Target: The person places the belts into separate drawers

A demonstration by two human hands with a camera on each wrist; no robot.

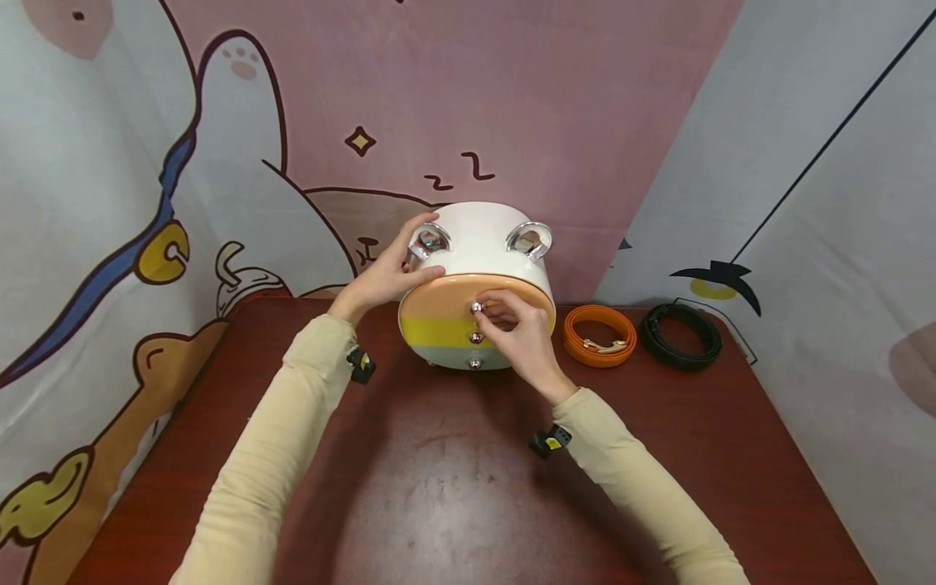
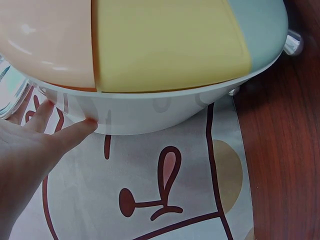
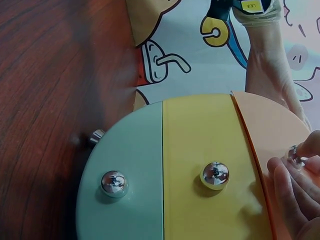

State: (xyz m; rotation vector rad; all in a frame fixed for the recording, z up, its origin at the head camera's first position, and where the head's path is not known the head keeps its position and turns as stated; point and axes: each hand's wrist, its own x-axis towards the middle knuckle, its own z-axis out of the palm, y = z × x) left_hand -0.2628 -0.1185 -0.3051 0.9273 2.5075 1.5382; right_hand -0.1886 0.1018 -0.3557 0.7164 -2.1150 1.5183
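Left hand (image 1: 393, 270) spread against the white cabinet (image 1: 483, 240), right hand (image 1: 525, 335) pinching its top knob (image 1: 478, 307): opening the peach drawer (image 1: 449, 296), I'd say, which calls for a steady pull nearer.

Left hand (image 2: 35, 150) against box (image 2: 145, 112) (white-sided)

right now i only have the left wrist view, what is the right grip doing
Observer: The right grip pinches a round silver knob on the peach top panel of the glossy white rounded cabinet.
Operator: does the smooth yellow panel have a knob too
Observer: Yes, a shiny ball-shaped knob, which no finger touches.
Operator: anything lying to the right of the cabinet
Observer: Yes, a coiled flat orange belt and, further right, a coiled black belt.
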